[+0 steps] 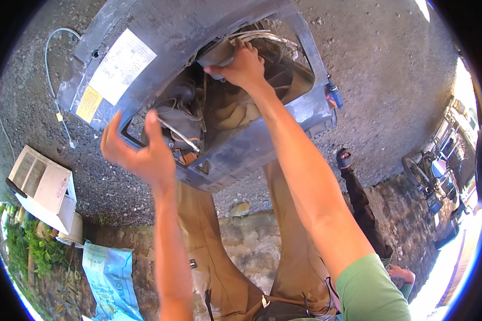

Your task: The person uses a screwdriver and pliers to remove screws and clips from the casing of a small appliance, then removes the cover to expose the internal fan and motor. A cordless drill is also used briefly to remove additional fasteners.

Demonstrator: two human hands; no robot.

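Observation:
A large dark grey machine casing (254, 155) lies before me with a wide opening in its face. My right hand (241, 67) reaches through the opening, fingers curled round a smooth grey part (218, 55) at its upper left rim. Over the casing's lower left edge hovers my left hand (136, 144), slightly blurred, thumb and fingers apart with nothing between them. Just right of that hand a thin pale rod (179, 134) slants across the inner parts. Wires (262, 36) run along the top of the opening. What lies beneath my right palm is hidden.
A screwdriver with a blue handle (334, 97) sticks out at the casing's right side. A grey cord (48, 61) lies on the gravel at left, near a white box-shaped unit (45, 184) and a light blue sack (110, 273). Another person's leg (361, 206) stretches in at right; motorbikes (431, 176) stand farther off.

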